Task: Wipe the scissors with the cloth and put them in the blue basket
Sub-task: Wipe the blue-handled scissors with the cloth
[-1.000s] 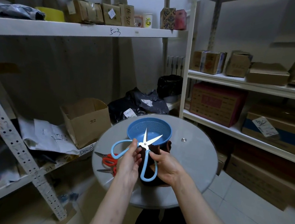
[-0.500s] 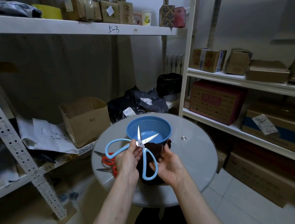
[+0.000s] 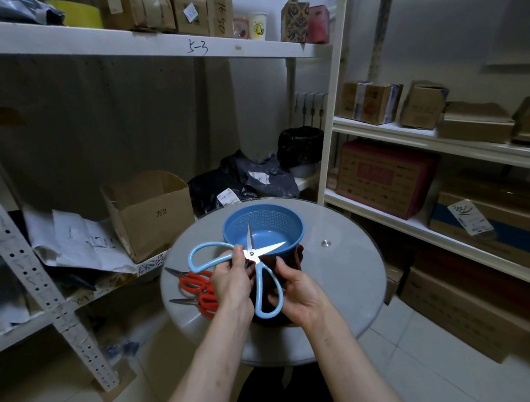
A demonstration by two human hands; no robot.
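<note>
Head view: scissors (image 3: 254, 257), blades splayed, are held above the table's (image 3: 347, 270) centre, tips over the basket's (image 3: 266, 212) near rim. At the pivot the left hand (image 3: 233, 281) pinches them; the right hand (image 3: 297, 293) grips the cloth (image 3: 295, 260) beneath one handle. Recommended: wipe each blade from the spine side, away from the edges.

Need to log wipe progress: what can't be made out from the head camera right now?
- The dark cloth: head view, mostly hidden behind the left hand, right hand and blue-handled steel scissors; blade contact unclear.
- The right hand's fingers, beyond the thumb: head view, hidden under the cloth.
- The red-handled scissors: head view, handles partly covered by the left hand; count unsure.
</note>
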